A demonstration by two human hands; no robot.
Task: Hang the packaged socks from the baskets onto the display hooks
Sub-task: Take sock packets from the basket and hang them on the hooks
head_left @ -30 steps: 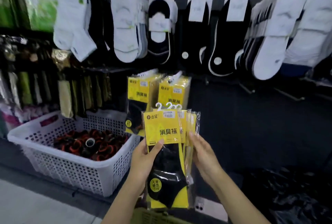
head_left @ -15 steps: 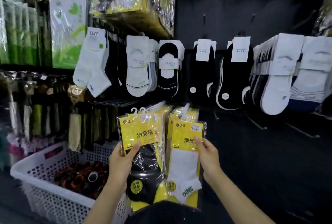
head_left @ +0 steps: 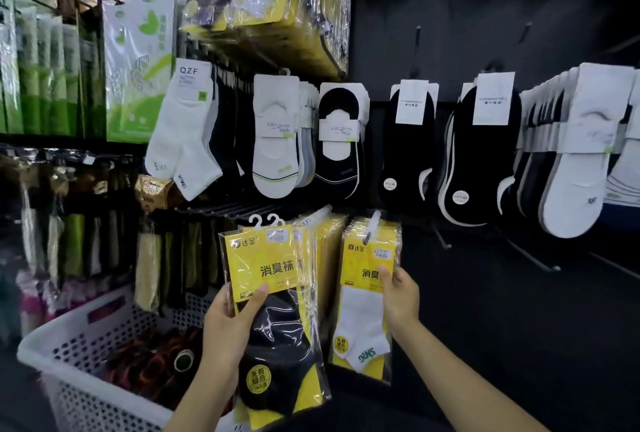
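Observation:
My left hand (head_left: 231, 324) grips a small stack of yellow packs of black socks (head_left: 273, 296), thumb on the front card, white hanger hooks sticking up at the top. My right hand (head_left: 398, 293) pinches a yellow pack of white socks (head_left: 363, 307) at its right edge; that pack is the front one of a row hanging on a display hook (head_left: 373, 220). Behind the held stack, another row of yellow packs (head_left: 327, 244) hangs on a neighbouring hook.
A white perforated basket (head_left: 86, 393) with dark rolled items stands at lower left. White and black socks on cards (head_left: 412, 140) hang in a row above. Bare hooks (head_left: 533, 255) jut from the dark panel at right. Green and gold packages fill the left shelves.
My hands have split the stack: the right hand took the white-sock pack rightward to the hanging row, and the left kept the black-sock packs. The view tilted upward.

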